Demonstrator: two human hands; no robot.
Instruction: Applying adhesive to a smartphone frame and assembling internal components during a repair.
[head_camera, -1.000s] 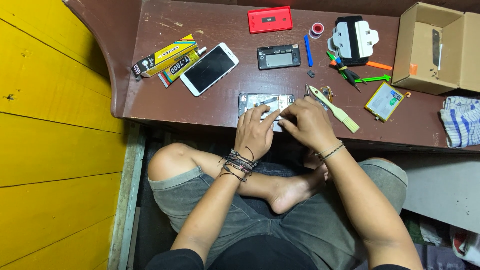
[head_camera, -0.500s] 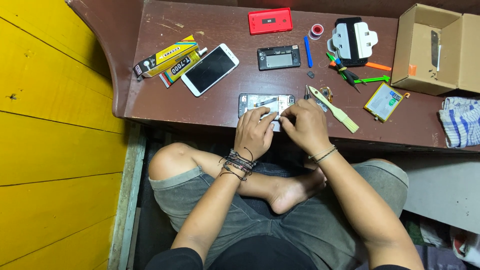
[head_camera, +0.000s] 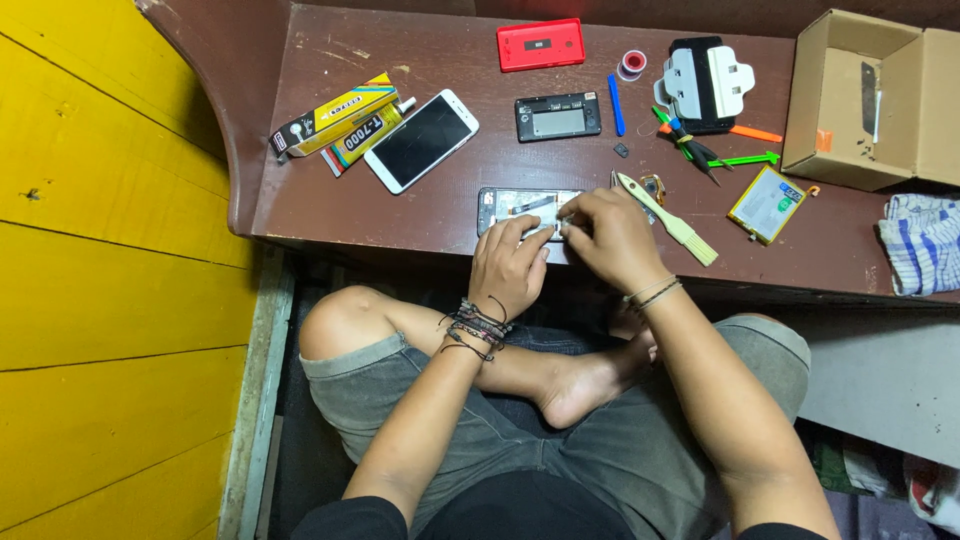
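Here both hands press the opened phone.

Both forearms reach forward from the lower edge of the view and converge over the near edge of the desk. The left hand lies palm down with fingers curled, bracelets at its wrist. The right hand sits just beside it, fingertips pinched together and touching the left's.
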